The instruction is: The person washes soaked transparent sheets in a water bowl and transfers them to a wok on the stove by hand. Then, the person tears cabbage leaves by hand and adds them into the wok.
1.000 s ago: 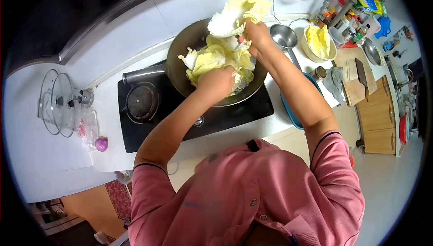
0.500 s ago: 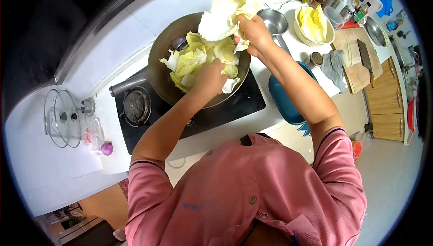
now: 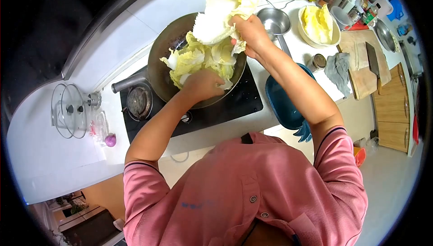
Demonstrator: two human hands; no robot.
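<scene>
My right hand [image 3: 252, 34] is closed around large napa cabbage leaves [image 3: 225, 9], holding them up over the back right of a dark wok [image 3: 164, 50]. Torn pale-green cabbage pieces [image 3: 191, 59] are heaped inside the wok. Low over the wok's near side, my left hand [image 3: 205, 85] has its fingers curled, and a white cabbage piece [image 3: 225, 84] shows at the fingertips. The rest of its grip is hidden from above.
The wok sits on a black gas stove [image 3: 239, 99]. To the right are a steel ladle [image 3: 274, 20], a bowl of cabbage [image 3: 336, 36], a blue basin [image 3: 284, 106], a grey cloth [image 3: 337, 70] and a knife [image 3: 372, 59] on a cutting board [image 3: 363, 86]. Glass lids [image 3: 67, 120] stand left.
My left hand has moved slightly down and left, toward the wok's near rim. My right hand and its leaves have shifted a little left. The camera view has turned slightly.
</scene>
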